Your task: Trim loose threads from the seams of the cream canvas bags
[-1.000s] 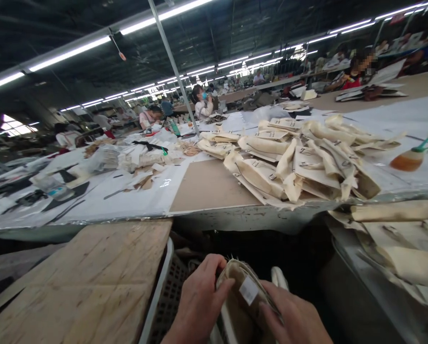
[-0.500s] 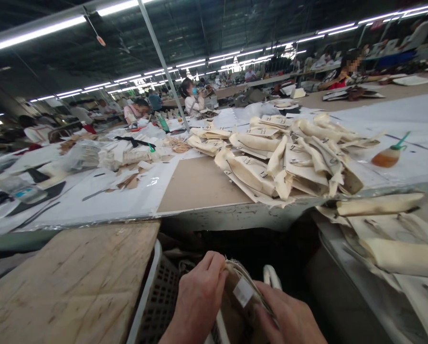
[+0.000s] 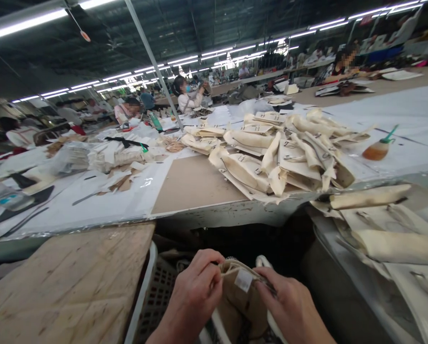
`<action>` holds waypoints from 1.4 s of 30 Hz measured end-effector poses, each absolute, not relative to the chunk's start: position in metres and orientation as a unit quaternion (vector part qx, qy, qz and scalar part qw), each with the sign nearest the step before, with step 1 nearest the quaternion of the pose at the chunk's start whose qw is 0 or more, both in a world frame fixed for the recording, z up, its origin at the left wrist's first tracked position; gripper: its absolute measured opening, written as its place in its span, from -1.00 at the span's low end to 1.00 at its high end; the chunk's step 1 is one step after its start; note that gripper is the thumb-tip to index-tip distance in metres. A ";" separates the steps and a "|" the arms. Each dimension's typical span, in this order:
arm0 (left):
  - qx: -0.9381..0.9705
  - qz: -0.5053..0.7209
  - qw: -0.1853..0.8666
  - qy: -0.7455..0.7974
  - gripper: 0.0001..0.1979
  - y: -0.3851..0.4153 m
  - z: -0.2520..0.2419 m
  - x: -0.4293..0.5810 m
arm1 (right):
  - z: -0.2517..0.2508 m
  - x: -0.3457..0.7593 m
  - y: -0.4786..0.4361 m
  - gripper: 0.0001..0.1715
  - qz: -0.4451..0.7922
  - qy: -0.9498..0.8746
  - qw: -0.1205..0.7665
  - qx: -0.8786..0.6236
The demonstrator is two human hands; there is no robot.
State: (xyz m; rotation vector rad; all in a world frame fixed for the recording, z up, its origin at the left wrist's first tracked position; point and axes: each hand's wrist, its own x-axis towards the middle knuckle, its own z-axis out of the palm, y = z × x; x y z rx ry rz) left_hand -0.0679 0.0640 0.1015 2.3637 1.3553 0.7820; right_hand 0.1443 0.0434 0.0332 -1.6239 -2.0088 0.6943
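Low in the view, a beige bag [image 3: 248, 306] hangs with its mouth spread and a small white label on its inner lining. My left hand [image 3: 197, 289] pinches the bag's rim on the left side. On the right, my right hand [image 3: 289, 298] grips the opposite rim, thumb inside and fingers outside. A pale strap or handle [image 3: 263, 262] stands up behind the rim. The bag's lower part runs out of the frame.
A perforated plastic basket [image 3: 156, 291] sits left of my hands beside a stained brown board [image 3: 67, 282]. Ahead, cream bag pieces [image 3: 271, 153] are heaped on the worktable [image 3: 192, 186], with a glue bottle [image 3: 377, 149] nearby. More cream pieces [image 3: 389, 224] lie at right. Several people work farther back.
My right hand has shifted up slightly and closed on the rim. The bag's mouth is wider, showing more lining. The whole view has moved a little.
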 end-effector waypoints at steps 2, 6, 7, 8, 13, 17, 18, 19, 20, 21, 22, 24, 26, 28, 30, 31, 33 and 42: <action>0.837 0.273 0.156 0.448 -0.76 0.067 0.102 -0.069 | 0.035 0.143 0.045 -0.67 0.268 -0.718 0.227 -0.600; 0.853 0.215 0.135 0.456 -0.76 0.070 0.101 -0.069 | 0.041 0.142 0.045 -0.66 0.306 -0.712 0.230 -0.588; 0.856 0.197 0.124 0.461 -0.77 0.070 0.102 -0.069 | 0.043 0.143 0.045 -0.67 0.317 -0.712 0.232 -0.583; 0.859 0.183 0.115 0.465 -0.79 0.071 0.103 -0.067 | 0.045 0.143 0.046 -0.68 0.328 -0.711 0.232 -0.577; 0.854 0.131 0.127 0.488 -0.85 0.078 0.113 -0.054 | 0.050 0.149 0.050 -0.67 0.363 -0.701 0.216 -0.575; 0.863 0.084 0.136 0.479 -0.80 0.087 0.116 -0.043 | 0.051 0.153 0.051 -0.70 0.389 -0.688 0.241 -0.564; 0.865 0.073 0.138 0.476 -0.78 0.090 0.116 -0.041 | 0.052 0.154 0.051 -0.70 0.394 -0.686 0.247 -0.560; 0.868 0.064 0.142 0.472 -0.76 0.092 0.117 -0.039 | 0.052 0.154 0.051 -0.71 0.398 -0.684 0.250 -0.558; 0.869 0.056 0.147 0.469 -0.74 0.094 0.117 -0.038 | 0.052 0.154 0.051 -0.71 0.399 -0.684 0.253 -0.556; 0.871 0.047 0.153 0.464 -0.72 0.095 0.118 -0.037 | 0.052 0.155 0.051 -0.70 0.399 -0.683 0.254 -0.556; 0.874 0.041 0.158 0.458 -0.69 0.097 0.119 -0.035 | 0.052 0.155 0.051 -0.70 0.399 -0.683 0.255 -0.556; 0.880 0.034 0.160 0.446 -0.68 0.098 0.119 -0.034 | 0.052 0.156 0.051 -0.68 0.401 -0.683 0.253 -0.556; 0.888 0.039 0.145 0.435 -0.71 0.099 0.117 -0.032 | 0.051 0.157 0.051 -0.66 0.399 -0.682 0.254 -0.558; 0.893 0.060 0.118 0.431 -0.74 0.099 0.114 -0.030 | 0.049 0.159 0.051 -0.66 0.394 -0.681 0.259 -0.561; 0.891 0.090 0.103 0.432 -0.78 0.099 0.111 -0.028 | 0.049 0.159 0.051 -0.66 0.392 -0.681 0.265 -0.558; 0.890 0.104 0.107 0.432 -0.81 0.099 0.109 -0.027 | 0.050 0.159 0.051 -0.67 0.393 -0.682 0.268 -0.556; 0.887 0.123 0.135 0.425 -0.86 0.099 0.105 -0.024 | 0.051 0.158 0.051 -0.68 0.398 -0.684 0.270 -0.549; 0.904 0.188 0.222 0.312 -0.77 0.096 0.101 -0.020 | 0.050 0.165 0.053 -0.62 0.421 -0.655 0.252 -0.575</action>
